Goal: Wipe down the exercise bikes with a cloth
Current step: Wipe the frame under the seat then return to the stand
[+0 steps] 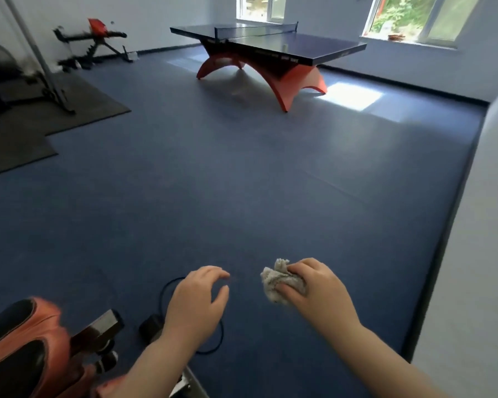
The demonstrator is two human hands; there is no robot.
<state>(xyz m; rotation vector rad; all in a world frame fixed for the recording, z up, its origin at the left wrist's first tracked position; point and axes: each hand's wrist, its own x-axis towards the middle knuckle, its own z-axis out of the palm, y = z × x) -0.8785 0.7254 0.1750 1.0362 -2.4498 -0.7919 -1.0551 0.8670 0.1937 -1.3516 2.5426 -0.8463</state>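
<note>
The bike (35, 349) sits low at my left, blurred, just beside my left hand (196, 300), which hangs half-open and empty. My right hand (314, 285) grips the bunched cloth (276, 280), farther from the bike, over bare floor (242, 182).

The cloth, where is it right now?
In the head view the cloth is bunched in the right hand, low and right of centre above the blue floor, with the empty left hand beside it.
</note>
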